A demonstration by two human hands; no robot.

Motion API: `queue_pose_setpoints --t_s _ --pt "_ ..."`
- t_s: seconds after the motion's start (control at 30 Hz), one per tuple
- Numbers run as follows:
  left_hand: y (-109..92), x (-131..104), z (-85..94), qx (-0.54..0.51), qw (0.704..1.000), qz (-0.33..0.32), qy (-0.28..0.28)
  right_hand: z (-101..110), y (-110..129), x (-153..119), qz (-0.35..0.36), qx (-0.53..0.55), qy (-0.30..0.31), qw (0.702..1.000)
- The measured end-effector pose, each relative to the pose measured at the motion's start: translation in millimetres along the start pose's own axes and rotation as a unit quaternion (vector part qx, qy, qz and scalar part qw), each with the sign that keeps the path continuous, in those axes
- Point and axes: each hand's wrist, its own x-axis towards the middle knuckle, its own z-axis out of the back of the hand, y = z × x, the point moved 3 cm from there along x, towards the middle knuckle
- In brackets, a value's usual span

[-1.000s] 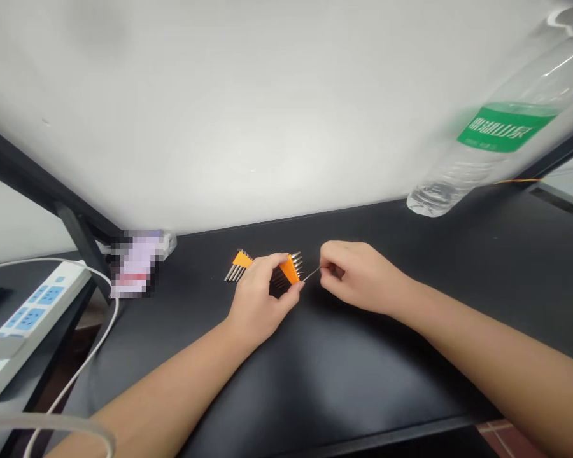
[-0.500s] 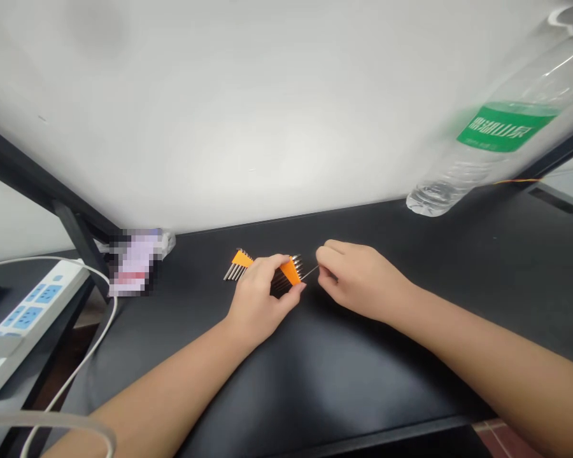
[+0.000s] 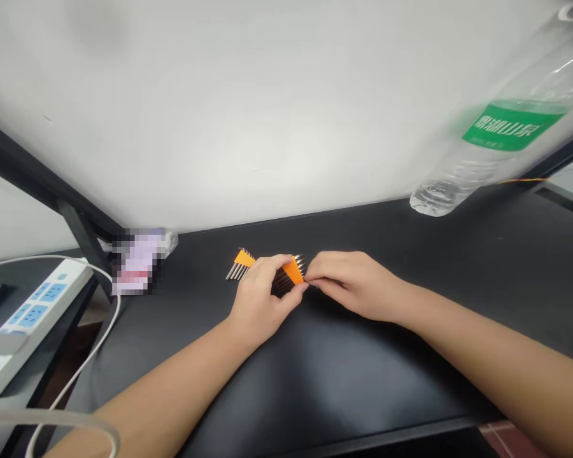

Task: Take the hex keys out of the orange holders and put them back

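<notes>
Half-curled left hand (image 3: 261, 299) is clasping orange holder (image 3: 293, 270); right hand (image 3: 356, 283) is pinching beside it, contents unclear; bottle (image 3: 510, 127) beyond it is showing "湖山泉".

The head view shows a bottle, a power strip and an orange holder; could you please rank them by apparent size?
1. Bottle
2. Power strip
3. Orange holder, partly behind left hand

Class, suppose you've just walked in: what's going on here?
A person's left hand holds an orange holder carrying metal rods. At its lower corner, the right hand pinches what seems a thin rod, mostly hidden. Another orange piece shows past the left hand; a clear bottle stands off to the right.
</notes>
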Motion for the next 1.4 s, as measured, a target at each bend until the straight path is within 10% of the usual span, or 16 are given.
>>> queue_pose_setpoints --t_s 0.33,0.7,0.93,1.17,1.4 --pt "-2 1 1.9 -0.048 0.998 0.002 0.048 -1 -6 -1 -0.006 -0.007 -0.072 0.997" --pt "-2 2 -1.1 -0.015 0.993 -0.019 0.113 -19 -18 4 -0.018 -0.104 0.002 0.994" --pt "-10 14 20.5 0.282 0.958 -0.041 0.029 -1 -55 2 -0.168 -0.107 -0.049 0.979" --pt "43 23 48.0 0.371 0.916 0.108 0.107 23 -96 -8 -0.336 -0.1 -0.067 0.934" --pt "45 24 34.0 0.285 0.948 0.086 0.115 16 -66 -2 -0.181 -0.138 -0.137 0.964"
